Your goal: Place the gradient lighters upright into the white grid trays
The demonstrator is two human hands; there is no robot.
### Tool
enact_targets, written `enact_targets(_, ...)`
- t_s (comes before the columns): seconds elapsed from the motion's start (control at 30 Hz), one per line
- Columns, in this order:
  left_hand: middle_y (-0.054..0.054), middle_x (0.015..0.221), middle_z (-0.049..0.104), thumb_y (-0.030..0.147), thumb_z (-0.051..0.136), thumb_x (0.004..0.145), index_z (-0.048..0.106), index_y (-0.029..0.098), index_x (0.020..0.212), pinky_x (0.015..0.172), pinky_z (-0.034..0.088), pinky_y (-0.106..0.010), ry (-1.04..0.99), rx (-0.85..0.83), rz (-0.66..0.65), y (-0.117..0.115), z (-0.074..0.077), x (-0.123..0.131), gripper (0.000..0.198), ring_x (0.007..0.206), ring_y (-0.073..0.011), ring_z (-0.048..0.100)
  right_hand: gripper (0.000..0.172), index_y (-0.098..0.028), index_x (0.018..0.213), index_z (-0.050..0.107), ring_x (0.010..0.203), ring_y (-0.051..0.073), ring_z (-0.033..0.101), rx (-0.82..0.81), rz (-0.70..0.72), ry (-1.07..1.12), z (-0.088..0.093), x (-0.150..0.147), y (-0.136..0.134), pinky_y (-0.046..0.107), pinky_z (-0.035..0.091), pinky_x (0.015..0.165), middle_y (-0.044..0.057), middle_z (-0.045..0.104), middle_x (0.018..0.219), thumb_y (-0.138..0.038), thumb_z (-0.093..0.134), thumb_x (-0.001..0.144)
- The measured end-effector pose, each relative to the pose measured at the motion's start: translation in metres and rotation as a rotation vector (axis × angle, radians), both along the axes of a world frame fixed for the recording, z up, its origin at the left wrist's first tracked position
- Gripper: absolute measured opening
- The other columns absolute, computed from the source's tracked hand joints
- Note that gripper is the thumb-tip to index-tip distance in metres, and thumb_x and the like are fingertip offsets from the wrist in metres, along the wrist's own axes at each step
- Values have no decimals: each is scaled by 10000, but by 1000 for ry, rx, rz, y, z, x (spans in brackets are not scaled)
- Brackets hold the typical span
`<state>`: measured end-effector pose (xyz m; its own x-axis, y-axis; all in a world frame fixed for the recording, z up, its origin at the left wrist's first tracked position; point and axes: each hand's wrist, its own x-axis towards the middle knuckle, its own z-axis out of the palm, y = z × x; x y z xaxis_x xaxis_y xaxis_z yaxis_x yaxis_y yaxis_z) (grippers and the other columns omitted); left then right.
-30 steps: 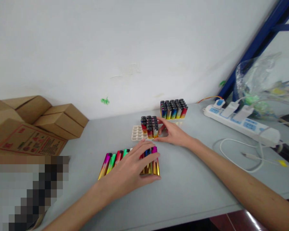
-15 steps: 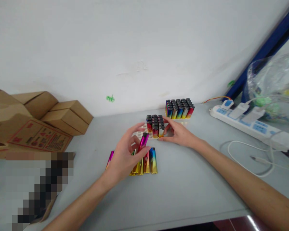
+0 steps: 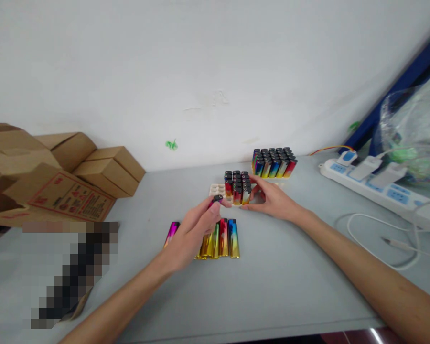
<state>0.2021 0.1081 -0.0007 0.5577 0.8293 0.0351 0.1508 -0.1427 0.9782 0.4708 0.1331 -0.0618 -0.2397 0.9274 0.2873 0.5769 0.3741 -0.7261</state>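
Note:
My left hand [image 3: 195,229] is closed around a purple lighter [image 3: 217,198], its black top showing above the fingers beside the near side of a white tray [image 3: 217,188] with small cells. Several lighters [image 3: 237,188] with black tops stand upright in the right part of that tray. My right hand [image 3: 272,198] curls against the tray's right side, thumb at the front corner and fingers partly hidden behind the lighters. Below my left hand lie several shiny lighters [image 3: 224,239] in a row, partly covered by it. One more purple lighter [image 3: 172,233] lies left of them.
A second block of upright lighters [image 3: 274,163] stands by the wall. To the right are a white power strip [image 3: 383,188], a looped white cable [image 3: 354,239] and a clear plastic bag [image 3: 412,119]. Cardboard boxes [image 3: 111,169] sit at the left.
My left hand has brought the purple lighter up to the tray and turned it more upright. My right hand stays at the tray's side. The view has shifted slightly.

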Motion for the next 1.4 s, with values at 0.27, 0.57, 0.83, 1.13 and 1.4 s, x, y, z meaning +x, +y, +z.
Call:
enact_targets(0.27,93,603,422,487,582,1006,458,229,909,492,315,-207,-36,-37,12,3,2,3,302,500,-82,338,862,-168,1509,427,849,245,717,0,11,13,0,0,0,426,618,787,150,705,1232,-441,823,793)
enact_targets(0.57,70,579,255,501,609,945,368,208,615,450,203,-227,197,100,118,0,6,-4,503,520,-82,237,866,-159,1506,426,842,244,716,-6,-5,-18,2,0,-1,426,613,813,153,705,1235,-437,830,792)
enact_targets(0.83,73,576,227,434,598,920,325,220,601,458,171,-248,102,91,1,0,5,-10,471,505,-80,216,853,-168,1502,426,829,238,715,-3,2,-26,2,0,0,419,610,804,154,706,1230,-436,826,798)
enact_targets(1.13,69,554,254,438,504,941,328,225,605,453,210,-241,248,98,91,0,6,-6,435,496,-89,253,889,-138,1512,422,842,242,715,-10,-6,-35,1,0,0,415,608,808,159,707,1224,-449,831,787)
enact_targets(1.4,62,573,292,511,506,976,375,211,630,455,242,-230,317,147,136,3,0,-6,475,517,-94,299,877,-131,1506,434,858,236,718,-10,-11,-26,2,-1,0,389,606,808,153,708,1218,-443,832,789)
